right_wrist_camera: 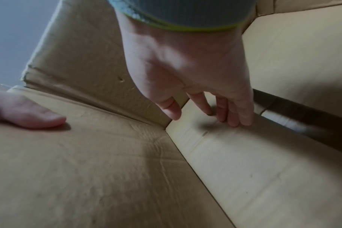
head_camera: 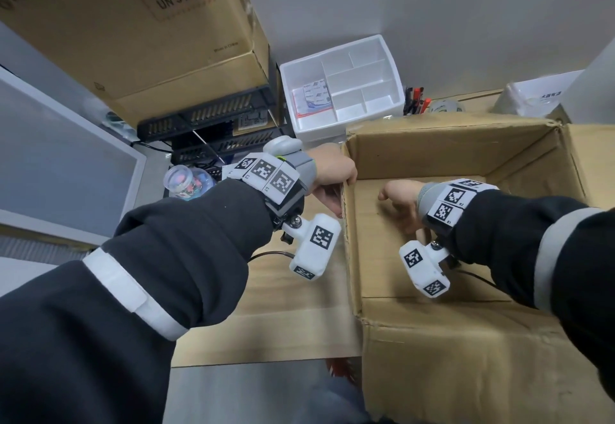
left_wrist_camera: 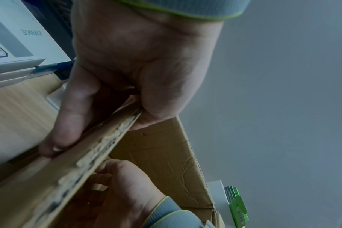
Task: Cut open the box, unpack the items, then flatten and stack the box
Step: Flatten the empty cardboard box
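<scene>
The open cardboard box fills the right half of the head view, standing on a wooden counter with its top flaps folded out and nothing visible inside it; unpacking looks finished, so flattening is likely the step in hand. Behind it stands a larger printed carton on a black wire rack, with a white foam tray holding a small packet just beyond the box's far left corner, and a clear jar of small coloured things near the left wrist. The left hand has its grip closed on the left wall's top edge, thumb inside and fingers outside, as the left wrist view shows. The right hand is down inside the box, grip loose and holding nothing, its straight fingertips touching the bottom flap beside a dark gap where the floor flaps part. The board looks light and fairly stiff but creased and softened at its corners, so it should fold along its scored lines without much force. The raw corrugated edge is rough, so the plain wall faces and the flap folds are probably kinder places to hold. Pushing the bottom flaps out through that gap, then pressing opposite corners together, seems the sensible way to collapse it.
</scene>
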